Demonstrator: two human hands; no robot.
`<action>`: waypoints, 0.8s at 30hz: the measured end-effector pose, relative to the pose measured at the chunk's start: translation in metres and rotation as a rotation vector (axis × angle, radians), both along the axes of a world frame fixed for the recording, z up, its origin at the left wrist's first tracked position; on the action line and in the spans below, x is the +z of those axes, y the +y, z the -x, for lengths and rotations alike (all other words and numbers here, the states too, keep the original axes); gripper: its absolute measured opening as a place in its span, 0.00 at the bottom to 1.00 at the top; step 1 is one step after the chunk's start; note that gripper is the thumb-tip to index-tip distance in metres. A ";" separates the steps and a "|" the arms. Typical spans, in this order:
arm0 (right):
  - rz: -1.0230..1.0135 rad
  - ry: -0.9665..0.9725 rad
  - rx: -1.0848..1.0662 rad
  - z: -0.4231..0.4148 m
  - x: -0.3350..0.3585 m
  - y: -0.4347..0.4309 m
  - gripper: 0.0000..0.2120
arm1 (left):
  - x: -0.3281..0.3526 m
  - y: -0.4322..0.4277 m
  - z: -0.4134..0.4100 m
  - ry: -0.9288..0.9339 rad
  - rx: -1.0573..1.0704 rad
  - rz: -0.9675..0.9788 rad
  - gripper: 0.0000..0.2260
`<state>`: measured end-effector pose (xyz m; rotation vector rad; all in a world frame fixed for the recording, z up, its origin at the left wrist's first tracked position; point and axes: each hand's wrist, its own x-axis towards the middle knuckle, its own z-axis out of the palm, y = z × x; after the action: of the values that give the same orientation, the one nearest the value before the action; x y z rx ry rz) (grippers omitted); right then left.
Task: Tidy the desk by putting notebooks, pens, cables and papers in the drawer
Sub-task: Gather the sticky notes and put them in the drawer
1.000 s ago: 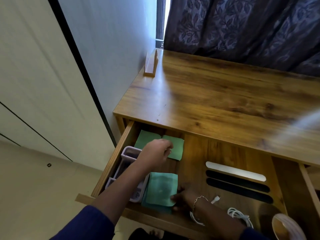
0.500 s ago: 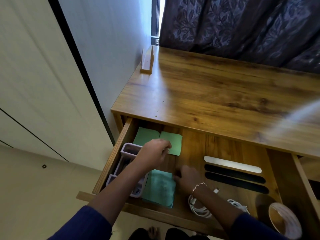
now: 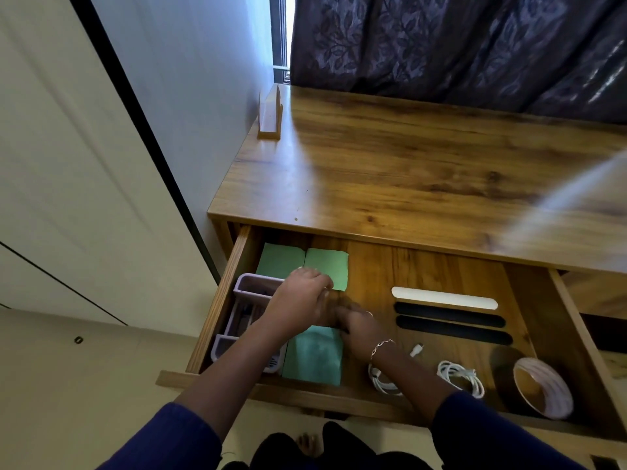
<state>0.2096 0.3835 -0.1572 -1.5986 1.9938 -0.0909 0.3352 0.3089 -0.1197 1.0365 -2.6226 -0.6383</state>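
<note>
No lettering to call anywhere in the open drawer. The green papers show blank faces. The teal notebook has a cover too blurred to read.

I see the open wooden drawer pulled out from under the wooden desktop. In it, the lilac plastic organiser tray sits far left. Just right of the tray, the green paper sheets lie behind the teal notebook. Three long flat strips lie mid-drawer, with the white coiled cables before them and the tape roll at front right.
</note>
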 end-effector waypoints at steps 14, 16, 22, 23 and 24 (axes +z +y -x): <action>0.131 0.051 -0.172 0.061 0.024 0.090 0.17 | 0.002 0.094 0.023 0.005 0.030 0.046 0.14; 0.147 0.051 -0.166 0.061 0.022 0.104 0.15 | -0.005 0.108 0.022 0.013 0.037 0.051 0.15; 0.331 0.030 -0.190 0.054 0.020 0.130 0.11 | -0.029 0.148 0.008 -0.056 0.039 0.062 0.21; 0.364 0.049 -0.181 0.053 0.020 0.130 0.11 | -0.030 0.151 0.006 -0.080 0.027 0.090 0.23; 0.391 0.072 -0.159 0.051 0.021 0.131 0.11 | -0.031 0.152 0.005 -0.105 0.027 0.110 0.22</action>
<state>0.1582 0.5149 -0.1360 -1.6888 2.2603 -0.5187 0.3306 0.4612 -0.1504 1.0984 -2.6932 -0.4397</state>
